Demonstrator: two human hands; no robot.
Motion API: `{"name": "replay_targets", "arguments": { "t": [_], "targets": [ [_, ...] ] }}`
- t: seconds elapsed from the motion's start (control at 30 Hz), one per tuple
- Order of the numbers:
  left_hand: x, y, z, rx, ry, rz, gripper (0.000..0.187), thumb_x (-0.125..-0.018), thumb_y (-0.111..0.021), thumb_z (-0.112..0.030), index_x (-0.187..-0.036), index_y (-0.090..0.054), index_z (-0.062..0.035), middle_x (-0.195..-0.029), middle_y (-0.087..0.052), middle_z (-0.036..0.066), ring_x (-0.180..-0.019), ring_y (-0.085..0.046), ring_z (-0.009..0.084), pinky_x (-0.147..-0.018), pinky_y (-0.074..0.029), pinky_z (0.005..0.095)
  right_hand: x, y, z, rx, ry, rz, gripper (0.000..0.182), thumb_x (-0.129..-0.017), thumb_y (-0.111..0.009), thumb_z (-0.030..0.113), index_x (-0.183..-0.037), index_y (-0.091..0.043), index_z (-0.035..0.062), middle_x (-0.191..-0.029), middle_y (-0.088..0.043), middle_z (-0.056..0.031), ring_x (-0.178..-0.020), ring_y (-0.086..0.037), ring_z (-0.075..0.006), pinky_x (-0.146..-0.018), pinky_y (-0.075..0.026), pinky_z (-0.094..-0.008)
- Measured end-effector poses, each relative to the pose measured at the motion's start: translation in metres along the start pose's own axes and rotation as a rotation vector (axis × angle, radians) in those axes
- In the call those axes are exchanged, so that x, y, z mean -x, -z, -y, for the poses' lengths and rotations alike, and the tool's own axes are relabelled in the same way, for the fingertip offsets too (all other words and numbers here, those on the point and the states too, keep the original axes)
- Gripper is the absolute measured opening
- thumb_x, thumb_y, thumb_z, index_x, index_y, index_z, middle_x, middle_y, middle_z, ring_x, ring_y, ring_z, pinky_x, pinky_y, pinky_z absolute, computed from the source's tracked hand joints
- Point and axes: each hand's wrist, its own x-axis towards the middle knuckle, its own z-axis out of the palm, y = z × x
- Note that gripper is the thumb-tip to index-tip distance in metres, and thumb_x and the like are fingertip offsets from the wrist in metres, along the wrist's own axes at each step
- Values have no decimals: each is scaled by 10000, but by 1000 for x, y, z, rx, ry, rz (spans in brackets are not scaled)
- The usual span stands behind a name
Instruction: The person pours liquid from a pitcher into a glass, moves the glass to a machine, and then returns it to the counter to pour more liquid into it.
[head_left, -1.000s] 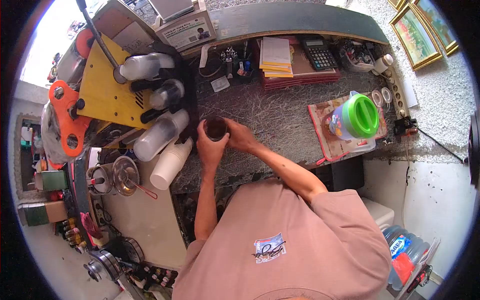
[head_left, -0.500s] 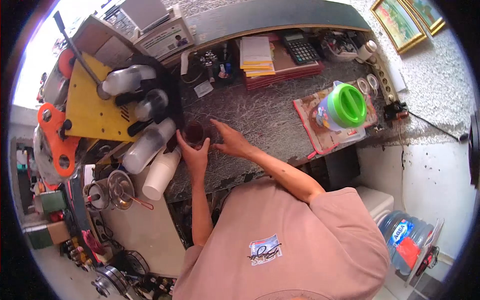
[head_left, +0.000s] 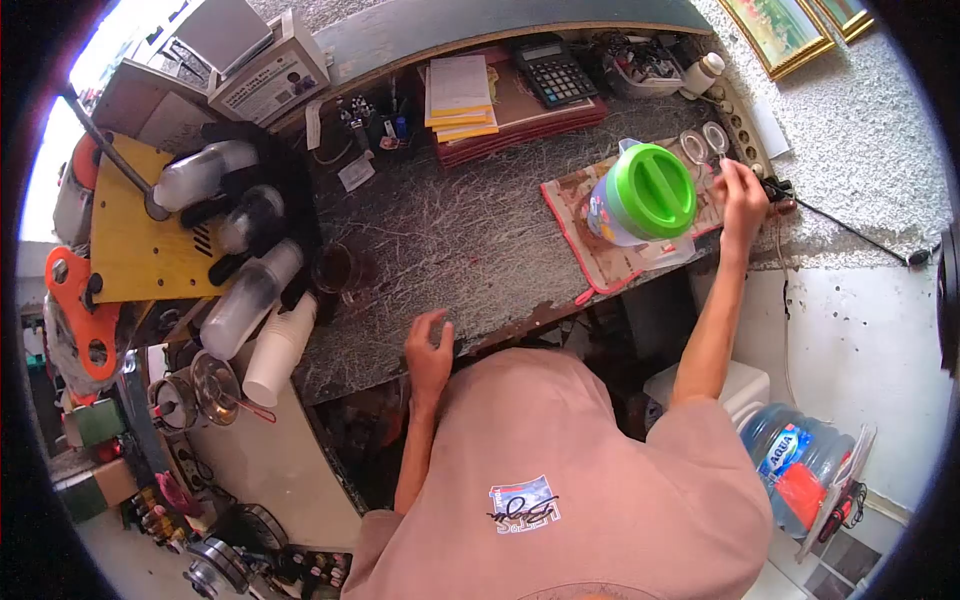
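Observation:
My left hand (head_left: 428, 350) is over the front edge of the dark worktop (head_left: 430, 240), fingers apart and holding nothing. To its upper left stands a clear glass of dark liquid (head_left: 338, 268). My right hand (head_left: 742, 200) reaches to the far right, fingers bunched beside two small round-headed utensils, a nearer one (head_left: 694, 148) and a farther one (head_left: 715, 138). Its fingertips meet the lower end of the farther utensil; I cannot tell whether they grip it. Left of this hand, a pitcher with a green lid (head_left: 655, 192) stands on a red-edged cloth (head_left: 570, 240).
Stacked plastic cups (head_left: 250, 300) and paper cups (head_left: 280, 350) jut out at the left beside a yellow machine (head_left: 150, 230). Papers (head_left: 460, 90), a calculator (head_left: 555, 75) and a small basket (head_left: 645, 70) line the back. A power strip (head_left: 740, 130) runs along the right edge.
My left hand has let go of the glass and drawn back toward my body. My right hand has swung from near the glass to the far right, past the pitcher. The view has shifted.

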Motion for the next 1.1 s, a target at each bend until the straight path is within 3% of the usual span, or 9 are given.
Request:
{"name": "replay_targets", "arguments": {
  "t": [0.07,0.17,0.27,0.5,0.63,0.73,0.87,1.0,1.1],
  "targets": [
    [0,-15,-4,-39,-64,140,196,-895,-678,-88,-1080,-680,-20,-1061,-684,160,-1028,-660,345,-902,-511,418,-52,-5,-58,433,124,32,458,-833,-784,353,-1157,-699,41,-1013,-712,-120,-879,-674,-218,-804,-528,-358],
    [-1,-41,-12,-48,-139,283,196,-894,-682,-100,-1073,-676,-20,-1073,-683,165,-1032,-658,360,-885,-519,424,-99,-31,-114,979,321,80,809,-761,-807,525,-1381,-552,72,-1285,-634,-210,-1133,-643,-351,-910,-519,-472],
    [1,-49,-23,-80,-191,307,199,-901,-676,-107,-1079,-676,-18,-1085,-684,161,-1039,-658,365,-874,-523,426,-104,-49,-111,1085,119,244,879,-716,-806,594,-1389,-534,97,-1255,-647,-226,-1177,-614,-414,-935,-509,-507],
    [0,-54,-29,-28,-178,304,191,-917,-658,-103,-1088,-680,-19,-1076,-685,159,-1017,-670,353,-861,-528,415,-86,-29,-92,974,183,256,789,-694,-835,562,-1286,-599,97,-1172,-690,-197,-1070,-669,-395,-893,-523,-487],
    [-4,-52,-31,44,-135,340,196,-914,-667,-89,-1094,-684,-16,-1066,-688,159,-994,-680,328,-847,-531,402,-24,7,-20,645,329,-104,611,-737,-882,365,-1202,-627,61,-1032,-682,-138,-962,-675,-267,-829,-542,-417],
    [-14,-45,-47,106,-150,371,206,-904,-686,-78,-1099,-685,-11,-1062,-689,158,-980,-685,307,-843,-533,387,0,30,17,139,370,-238,559,-799,-874,210,-1214,-580,-22,-1148,-621,-137,-965,-644,-187,-830,-554,-335],
    [-29,-29,-90,224,-216,409,294,-876,-743,-92,-1147,-665,-9,-1105,-689,137,-1011,-684,259,-875,-534,371,50,34,66,-443,173,-57,600,-919,-748,188,-1380,-420,-9,-1236,-606,-212,-1018,-698,-372,-863,-588,-424],
    [-43,-9,-138,446,-288,464,892,-767,-884,-245,-1498,-393,-101,-1403,-550,143,-1265,-572,288,-1023,-484,436,124,-7,59,-898,-88,280,698,-911,-736,366,-1431,-393,50,-1263,-615,-208,-1038,-690,-392,-903,-572,-469],
    [-48,4,-165,717,-342,442,1152,-685,-942,-223,-1573,-216,-120,-1501,-437,169,-1358,-484,314,-1088,-430,459,183,-52,51,-1157,-433,612,763,-901,-702,486,-1471,-359,112,-1293,-602,-211,-1073,-674,-393,-955,-538,-511]
  ]
}}
